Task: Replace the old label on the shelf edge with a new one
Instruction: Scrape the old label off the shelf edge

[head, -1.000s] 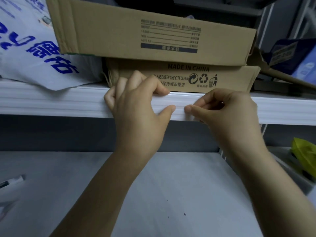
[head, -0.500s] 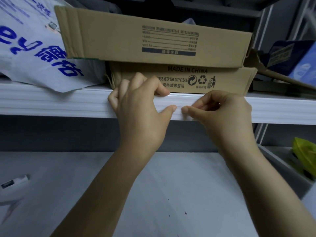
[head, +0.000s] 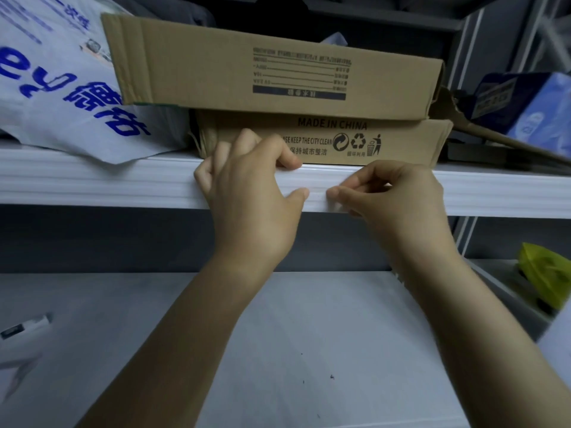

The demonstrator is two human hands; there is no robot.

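Hunting for the label, you can't make it out: white on white, blurred, pos. along the shelf edge (head: 92, 183) unclear. Left grip (head: 247, 193) clenches that edge, fingers over its top, thumb on the front. Right grip (head: 395, 196) is just beside it, curled, fingertip on the edge; pinching anything or not, can't tell. Cardboard boxes (head: 216, 72) sit right above the edge, lower shelf (head: 309, 335) well below.

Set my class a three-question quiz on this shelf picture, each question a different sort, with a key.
1. True or false: the left hand and right hand both touch the shelf edge.
2. What lies directly under the upper cardboard box? A) lower cardboard box B) glass jar C) folded towel
3. Fill in: the lower cardboard box reads "MADE IN ____".
Key: 1 true; 2 A; 3 CHINA
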